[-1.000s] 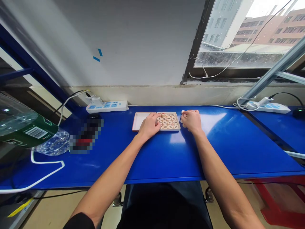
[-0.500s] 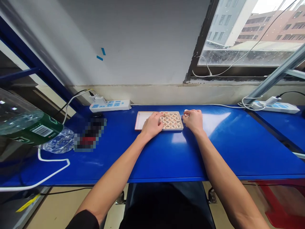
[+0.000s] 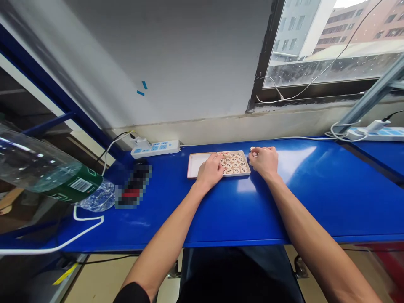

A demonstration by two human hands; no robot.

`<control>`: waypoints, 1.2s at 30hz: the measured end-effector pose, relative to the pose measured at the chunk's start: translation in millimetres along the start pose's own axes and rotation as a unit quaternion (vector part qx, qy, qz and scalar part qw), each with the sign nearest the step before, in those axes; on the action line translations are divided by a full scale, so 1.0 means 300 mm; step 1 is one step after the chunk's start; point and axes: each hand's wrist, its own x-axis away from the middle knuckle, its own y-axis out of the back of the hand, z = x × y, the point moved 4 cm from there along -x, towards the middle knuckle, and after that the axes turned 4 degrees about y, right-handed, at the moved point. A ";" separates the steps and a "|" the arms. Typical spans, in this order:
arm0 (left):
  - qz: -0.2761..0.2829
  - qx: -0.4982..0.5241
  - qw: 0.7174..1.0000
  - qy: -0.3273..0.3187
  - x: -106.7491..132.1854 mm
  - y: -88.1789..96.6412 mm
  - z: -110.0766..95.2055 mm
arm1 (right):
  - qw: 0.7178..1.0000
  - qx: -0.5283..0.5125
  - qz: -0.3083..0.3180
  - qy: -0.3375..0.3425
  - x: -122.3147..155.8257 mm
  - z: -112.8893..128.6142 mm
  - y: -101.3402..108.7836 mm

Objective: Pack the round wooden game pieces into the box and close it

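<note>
A shallow box sits on the blue desk, filled with rows of round wooden xiangqi pieces bearing red and black characters. Joined to its left side, or laid against it, is a white-lined tray. My left hand lies over the seam between the two, fingers curled at the leftmost pieces; its fingertips are partly hidden, so what it grips is unclear. Just right of the box, my right hand is closed around xiangqi pieces, which show between thumb and fingers at the desk top.
A large clear bottle with a green label stands at the left, near a blurred-out dark object. Power strips lie along the wall on the left and right, with white cables. A metal post rises at the right.
The head view has tilted and shifted, so the desk and bottle appear further right. Both hands keep nearly the same places relative to the box.
</note>
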 end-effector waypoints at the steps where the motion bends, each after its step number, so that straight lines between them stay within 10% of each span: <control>1: 0.004 -0.007 1.000 0.002 0.002 0.000 -0.002 | 1.000 0.001 0.003 0.000 0.001 -0.001 -0.003; 13: 0.006 -0.006 1.000 0.001 0.001 0.003 -0.001 | 0.986 -0.127 -0.048 0.093 -0.013 0.092 0.026; 21: -0.013 0.015 1.000 -0.016 -0.018 -0.017 0.021 | 0.973 -0.138 0.081 0.165 0.002 0.216 -0.049; 36: -0.042 -0.076 0.995 -0.047 -0.015 0.016 -0.002 | 0.994 -0.085 -0.031 0.068 -0.084 -0.014 0.042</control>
